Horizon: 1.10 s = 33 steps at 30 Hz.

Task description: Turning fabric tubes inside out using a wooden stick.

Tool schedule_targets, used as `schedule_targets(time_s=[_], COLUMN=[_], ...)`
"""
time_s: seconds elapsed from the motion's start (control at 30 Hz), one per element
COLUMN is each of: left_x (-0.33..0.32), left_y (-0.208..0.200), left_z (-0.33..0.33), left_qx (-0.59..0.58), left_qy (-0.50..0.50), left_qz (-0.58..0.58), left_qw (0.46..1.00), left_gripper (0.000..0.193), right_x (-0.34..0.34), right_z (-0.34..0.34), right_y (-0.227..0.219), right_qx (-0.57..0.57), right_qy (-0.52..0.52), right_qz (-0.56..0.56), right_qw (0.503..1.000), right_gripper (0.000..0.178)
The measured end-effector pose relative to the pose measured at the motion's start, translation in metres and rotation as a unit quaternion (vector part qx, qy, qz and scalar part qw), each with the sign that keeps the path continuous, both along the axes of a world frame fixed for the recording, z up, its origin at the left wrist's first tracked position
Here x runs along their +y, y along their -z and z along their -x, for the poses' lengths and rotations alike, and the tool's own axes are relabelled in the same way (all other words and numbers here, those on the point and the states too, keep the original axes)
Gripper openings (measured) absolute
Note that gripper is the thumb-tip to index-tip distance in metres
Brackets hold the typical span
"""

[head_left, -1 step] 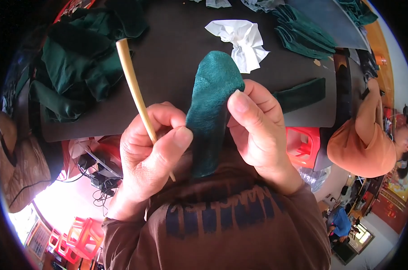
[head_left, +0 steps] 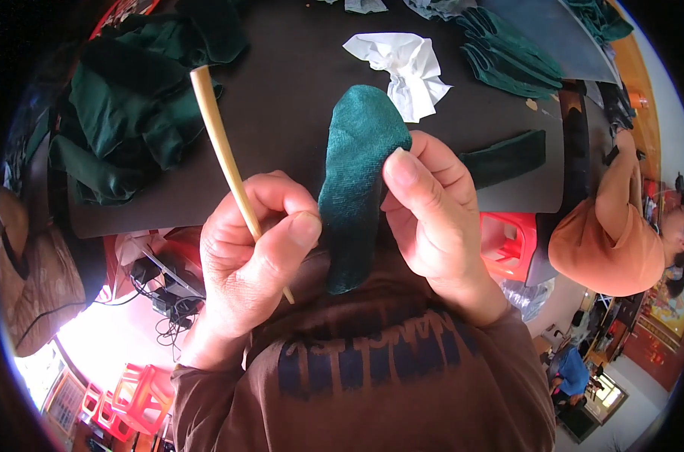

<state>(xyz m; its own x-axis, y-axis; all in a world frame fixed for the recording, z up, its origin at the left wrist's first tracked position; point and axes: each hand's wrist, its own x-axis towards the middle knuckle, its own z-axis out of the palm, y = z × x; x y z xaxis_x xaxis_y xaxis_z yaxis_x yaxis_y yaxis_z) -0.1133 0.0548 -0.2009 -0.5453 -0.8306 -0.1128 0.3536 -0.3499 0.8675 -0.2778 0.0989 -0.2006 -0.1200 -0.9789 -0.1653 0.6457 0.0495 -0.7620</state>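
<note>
A dark green velvety fabric piece (head_left: 361, 166), long and narrow with a rounded top, hangs upright in front of my chest. My right hand (head_left: 432, 203) pinches its right edge between thumb and fingers. Closed around a slim, pale wooden stick (head_left: 223, 151) is my left hand (head_left: 263, 241); the stick slants up to the left, and its thin lower tip shows below the hand. The left thumb and forefinger are pressed together close beside the fabric's left edge. Whether they touch it I cannot tell.
On the dark table (head_left: 281, 113) lie a heap of green fabric (head_left: 131, 105), a crumpled white cloth or paper (head_left: 406, 71), stacked green pieces (head_left: 508, 56) and one green strip (head_left: 504, 160). A red stool (head_left: 508, 245) stands below the table edge. A person in orange (head_left: 609, 245) is at the right.
The fabric piece has shifted slightly right, and its left edge has come away from my left thumb and forefinger. The stick's upper end has tilted a little left.
</note>
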Motion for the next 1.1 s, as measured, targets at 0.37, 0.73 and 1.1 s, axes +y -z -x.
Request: schedule_targets(time_s=[0.37,0.73,1.1], left_x=[-0.001,0.001,0.003], left_y=[-0.007,0.003,-0.010], left_z=[0.006,0.008,0.015], left_qx=[0.068,-0.002,-0.041], left_qy=[0.025,-0.086,-0.079], left_qz=[-0.121,-0.078,-0.015], left_qw=[0.990,0.993,0.996], left_gripper=[0.023,0.016,0.020], right_x=[0.004,0.002,-0.003], right_z=[-0.002,-0.003,-0.012], right_y=[-0.007,-0.004,-0.003], right_qx=[0.157,0.380,0.485], right_qy=[-0.046,0.026,0.093], right_qz=[0.041,0.113,0.231], right_qw=[0.986,0.918,0.838], right_gripper=[0.008,0.017,0.024])
